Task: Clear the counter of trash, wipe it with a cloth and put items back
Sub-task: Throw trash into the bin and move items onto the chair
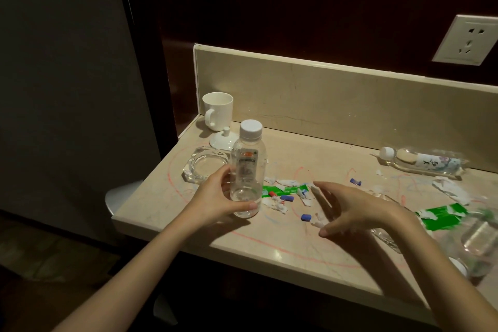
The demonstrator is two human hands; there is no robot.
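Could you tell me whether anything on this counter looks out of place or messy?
Yes. Red scribbles loop across the counter, torn paper scraps and green wrappers litter its middle, and one bottle lies on its side near the backsplash.

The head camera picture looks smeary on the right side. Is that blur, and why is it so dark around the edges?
Head view: the right hand and the bottle at the right edge are motion-blurred; the left hand and its upright bottle stay sharp. Light falls only on the counter; the surroundings are dim.
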